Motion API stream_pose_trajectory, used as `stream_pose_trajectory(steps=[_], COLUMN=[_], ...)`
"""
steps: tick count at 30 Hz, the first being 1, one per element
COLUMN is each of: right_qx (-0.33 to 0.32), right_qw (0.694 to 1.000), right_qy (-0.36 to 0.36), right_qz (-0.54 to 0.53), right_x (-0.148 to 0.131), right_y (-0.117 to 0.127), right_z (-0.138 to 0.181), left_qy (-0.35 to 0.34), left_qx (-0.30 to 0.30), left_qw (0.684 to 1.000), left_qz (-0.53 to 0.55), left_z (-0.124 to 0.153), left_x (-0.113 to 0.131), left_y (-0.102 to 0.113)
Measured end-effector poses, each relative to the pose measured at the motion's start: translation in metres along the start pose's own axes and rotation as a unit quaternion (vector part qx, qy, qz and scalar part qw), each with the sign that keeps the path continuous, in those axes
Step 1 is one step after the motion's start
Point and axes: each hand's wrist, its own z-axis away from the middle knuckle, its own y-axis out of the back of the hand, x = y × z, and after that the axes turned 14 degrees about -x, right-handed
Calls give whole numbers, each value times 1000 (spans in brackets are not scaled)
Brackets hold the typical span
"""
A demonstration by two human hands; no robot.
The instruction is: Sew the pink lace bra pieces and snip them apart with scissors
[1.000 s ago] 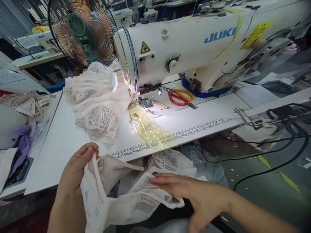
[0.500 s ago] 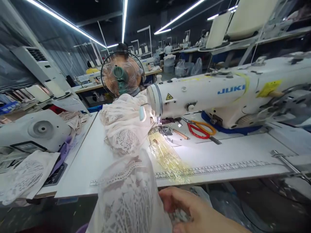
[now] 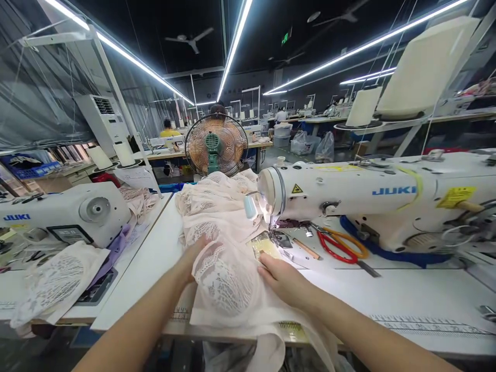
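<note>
A pale pink lace bra (image 3: 228, 284) lies across the front of the machine table, with its band hanging over the near edge. My left hand (image 3: 198, 254) is closed on its far left side, some fingers hidden behind the lace cup. On the other side my right hand (image 3: 282, 275) grips the fabric, thumb and fingers bent at its edge. Just beyond, a heap of similar pale garments (image 3: 217, 201) reaches up to the needle area of a white sewing machine (image 3: 341, 191). A strip of yellowish clear film (image 3: 266, 245) shows between bra and machine.
Red- and orange-handled scissors (image 3: 343, 248) and a wooden-handled tool (image 3: 306, 248) lie under the machine arm. A fan (image 3: 215, 144) stands behind the heap. At left is a second machine (image 3: 70, 212) with a lace piece (image 3: 62, 279). Thread cones (image 3: 364, 107) stand at right.
The bra has come up from the table's front edge onto the tabletop. My right hand has moved up and forward with it, and my left hand has come into view. The camera has tilted up.
</note>
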Motion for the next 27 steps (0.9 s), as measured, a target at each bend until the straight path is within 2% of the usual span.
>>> stream_pose_trajectory(steps=[2,4,6,7,9,11,13,17,19,21,24,27], right_qx=[-12,-30,-54,-67,-95,-121,-133,-75,-16,44,95,106], right_qw=[1000,998,996,995,991,987,984,988,987,982,974,973], right_qy=[-7,-12,-8,-1,20,44,59,32,2,-18,-19,-7], right_qz=[26,53,71,78,88,94,101,133,159,184,204,205], right_x=[-6,-14,-22,-25,-24,-14,2,30,35,35,37,44], right_y=[-6,-10,-10,-7,1,14,28,39,33,21,3,-10], right_z=[-20,-38,-50,-54,-58,-54,-46,-28,-22,-17,-12,-7], left_qy=[50,43,-60,-132,-224,-216,-178,-191,-206,-211,-195,-185], left_qx=[-63,-42,-3,-14,-146,-248,-281,-306,-322,-343,-323,-281], left_qw=[996,998,996,982,929,877,843,809,798,786,790,825], left_qz=[33,24,-67,-137,-256,-350,-423,-463,-465,-469,-484,-454], left_z=[-23,-23,-7,4,22,30,26,-4,-17,-24,-21,-10], left_x=[-5,-2,7,11,12,1,-20,-51,-50,-37,-9,12], left_y=[16,26,23,15,-6,-26,-34,-14,-2,4,-11,-51])
